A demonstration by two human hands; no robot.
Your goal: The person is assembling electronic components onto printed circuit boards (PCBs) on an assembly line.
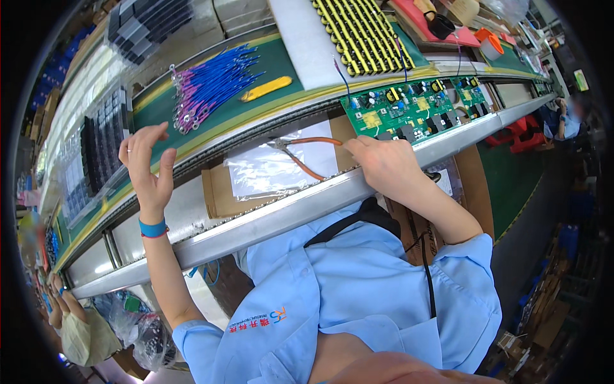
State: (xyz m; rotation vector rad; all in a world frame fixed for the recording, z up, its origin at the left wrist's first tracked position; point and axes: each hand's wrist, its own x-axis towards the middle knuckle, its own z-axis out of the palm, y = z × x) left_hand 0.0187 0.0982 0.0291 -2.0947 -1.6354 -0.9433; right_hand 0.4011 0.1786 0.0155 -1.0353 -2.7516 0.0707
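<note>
My left hand (pixel 148 168) is raised over the conveyor's near side, fingers apart and empty. Beyond it lies a bundle of blue and pink wires (pixel 214 83) with ring terminals. My right hand (pixel 387 165) rests over the metal rail with its fingers curled; their tips are partly hidden. At those fingertips ends one orange handle of a pair of pliers (pixel 300 152), its handles spread. The pliers lie over a clear plastic bag (pixel 252 169) in a shallow cardboard box. Just past my right hand, a green circuit board (pixel 400 116) with mounted components sits along the rail.
A yellow-handled tool (pixel 267 88) lies beside the wires. On white foam (pixel 297 45) stand rows of yellow-and-black parts (pixel 361 35). Black parts in clear trays (pixel 102 144) are at the left. The metal rail (pixel 294 214) crosses before me. Other people work at both sides.
</note>
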